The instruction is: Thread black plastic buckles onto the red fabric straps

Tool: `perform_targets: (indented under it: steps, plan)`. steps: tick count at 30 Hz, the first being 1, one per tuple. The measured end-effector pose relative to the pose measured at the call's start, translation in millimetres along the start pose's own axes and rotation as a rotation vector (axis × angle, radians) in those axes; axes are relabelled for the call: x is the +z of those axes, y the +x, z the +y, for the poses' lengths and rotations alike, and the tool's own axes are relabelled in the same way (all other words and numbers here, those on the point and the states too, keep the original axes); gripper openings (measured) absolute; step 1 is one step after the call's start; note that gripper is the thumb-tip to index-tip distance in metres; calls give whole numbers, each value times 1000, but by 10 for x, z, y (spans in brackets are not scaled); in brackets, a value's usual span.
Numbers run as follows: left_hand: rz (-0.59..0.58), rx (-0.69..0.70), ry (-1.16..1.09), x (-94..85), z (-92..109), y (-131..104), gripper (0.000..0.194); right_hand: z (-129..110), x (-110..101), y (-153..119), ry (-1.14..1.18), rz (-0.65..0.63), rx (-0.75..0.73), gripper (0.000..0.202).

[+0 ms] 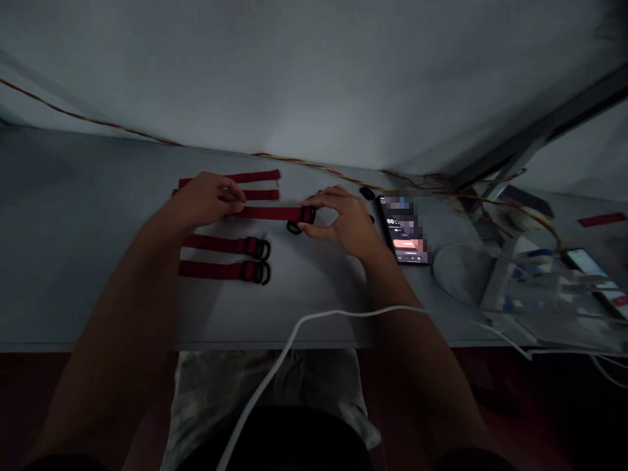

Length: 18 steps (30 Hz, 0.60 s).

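A red strap (pixel 275 213) is stretched between my hands above the grey table. My left hand (pixel 209 198) pinches its left part between thumb and fingers. At the strap's right end, my right hand (pixel 342 219) grips a black buckle (pixel 307 214) between thumb and fingertips, and a black ring (pixel 294 227) hangs just below. Nearer to me lie two red straps with black buckles and rings, an upper one (pixel 216 243) and a lower one (pixel 210 269). Two plain red straps lie beyond my left hand, a far one (pixel 258 176) and a nearer one (pixel 260 194), partly hidden by it.
A lit phone (pixel 403 229) lies right of my right hand, beside a small black piece (pixel 367 193). A white cable (pixel 338 313) crosses in front of me. Farther right stand a clear container (pixel 510 288) and another phone (pixel 591 268). Coloured wires (pixel 304 161) run along the wall.
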State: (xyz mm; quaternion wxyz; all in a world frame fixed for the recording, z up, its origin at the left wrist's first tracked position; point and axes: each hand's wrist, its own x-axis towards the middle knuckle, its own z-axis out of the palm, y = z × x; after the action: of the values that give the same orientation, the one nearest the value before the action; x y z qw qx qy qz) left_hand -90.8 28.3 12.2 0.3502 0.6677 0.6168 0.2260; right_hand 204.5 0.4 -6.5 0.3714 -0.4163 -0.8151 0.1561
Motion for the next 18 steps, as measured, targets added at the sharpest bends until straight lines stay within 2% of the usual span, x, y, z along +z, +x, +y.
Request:
perform_targets:
  steps: [2,4,7,9,11,14,18]
  plan:
    - [-7,26,171,-8,-17,13,10,6,54,2,35,-74,-1,34]
    - [60,90,301,35,18,11,11,8,94,-3,105,-143,16,41]
    - [118,249,319,188,148,-38,26,16,88,-19,190,-202,101,55]
    - [26,402,265,331,242,-91,43,31,63,-22,191,-231,141,57]
    - [-42,524,286,480,304,-137,58,52,49,-15,157,-259,138,50]
    - [-12,563,407,663,322,-160,63,88,45,3,104,-244,136,41]
    - [12,547,432,772,277,-112,51,125,-16,2,42,-169,189,34]
